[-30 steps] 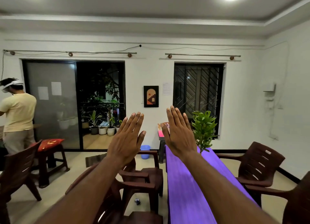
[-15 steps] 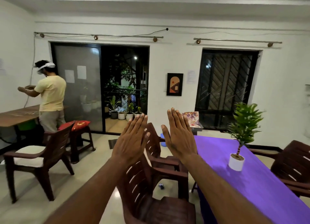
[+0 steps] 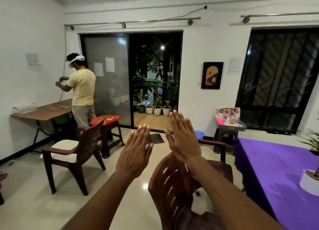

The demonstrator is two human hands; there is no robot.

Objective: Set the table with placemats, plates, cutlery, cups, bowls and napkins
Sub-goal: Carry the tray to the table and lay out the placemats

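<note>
The table (image 3: 269, 162) has no plates yet, both hands (image 3: 133, 158) (image 3: 183, 143) are flat and empty beside it, so bumping the chair (image 3: 174, 186) seems likely.

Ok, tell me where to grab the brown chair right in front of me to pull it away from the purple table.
Grip the curved top rail of the brown chair backrest, coming from above on its near side. The back faces the camera and its top edge is bare, with slots just below for the fingers. Both the left hand and the right hand are held flat and empty above it.
</note>
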